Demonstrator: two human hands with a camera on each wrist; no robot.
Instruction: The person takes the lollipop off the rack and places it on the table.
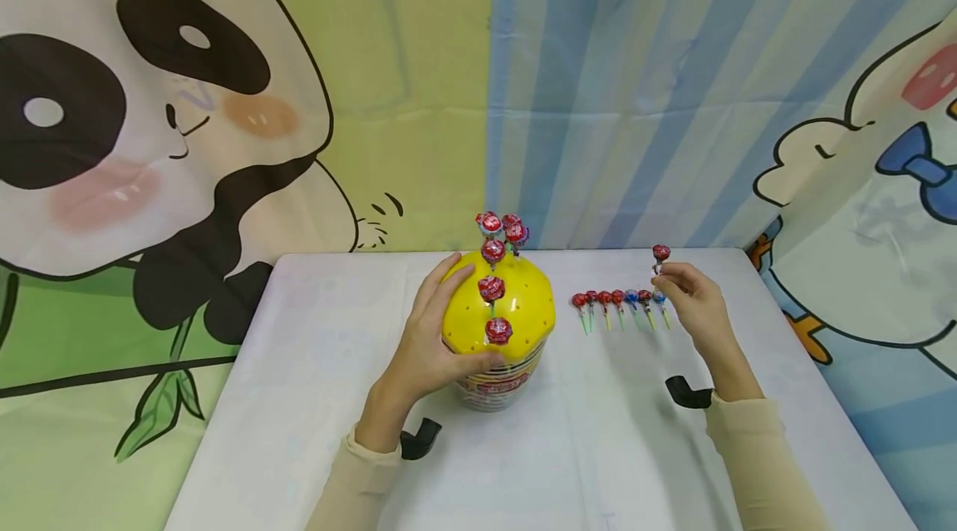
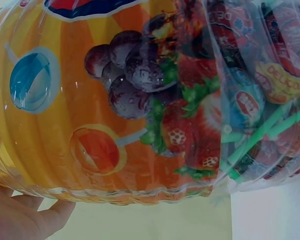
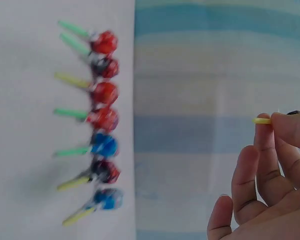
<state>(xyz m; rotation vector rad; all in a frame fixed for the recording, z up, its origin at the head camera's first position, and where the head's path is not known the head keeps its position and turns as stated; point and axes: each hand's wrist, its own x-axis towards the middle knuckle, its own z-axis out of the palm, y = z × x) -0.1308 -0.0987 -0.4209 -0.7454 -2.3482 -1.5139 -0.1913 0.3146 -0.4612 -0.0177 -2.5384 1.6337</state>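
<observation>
Grapes (image 2: 132, 75) on the jar (image 1: 493, 398) are seen only from the left wrist; the lid (image 1: 529, 302) is gripped by the wide-spread left hand (image 1: 429, 344), a lollipop (image 1: 661, 253) pinched by the right hand (image 1: 701, 311) near seven others (image 1: 617, 297).

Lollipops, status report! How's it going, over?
Right hand pinching lollipop, head up. Left hand holding jar. Other lollipops standing in lid might get in the way.

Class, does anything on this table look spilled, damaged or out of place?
Nothing stands out. The jar is upright with its yellow lid on, gripped by the left hand; seven lollipops lie in a neat row, and the right hand holds another lollipop by its stick.
</observation>
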